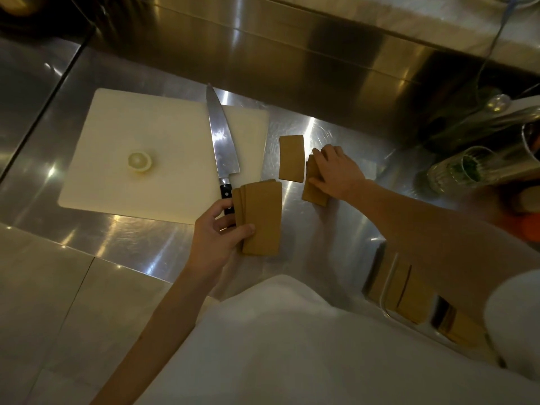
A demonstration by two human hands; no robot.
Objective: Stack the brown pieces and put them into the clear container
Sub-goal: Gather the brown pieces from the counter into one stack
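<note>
So the brown pieces are in three spots on the steel counter (336, 235): a fanned stack (261, 217) in the left hand (217, 241), a single loose piece (291, 158) lying flat just right of the cutting board (140, 153), and a small pile (314, 185) under the right hand (336, 171). Looks to me like we're mid-gathering, the stacking half of the job, not the boxing-up part yet. The left thumb is clamped across the face of the stack with the other fingers curled behind it, so that's a proper pinch. The right hand lies flat over its pile, fingers together and pressing down; can't tell whether it's actually gripping or just about to slide them. The clear container (388, 290) sits down at the lower right near the counter edge, partly hidden by the right forearm, and seems to have some brown pieces in it already. Next move, I'd guess: scoop up the right pile and the loner, square everything against the left stack, then drop it in. There's a knife (219, 141) on the board right beside the left hand, handle touching the stack, worth minding. Lemon half (140, 162) is well out of the way.
</note>
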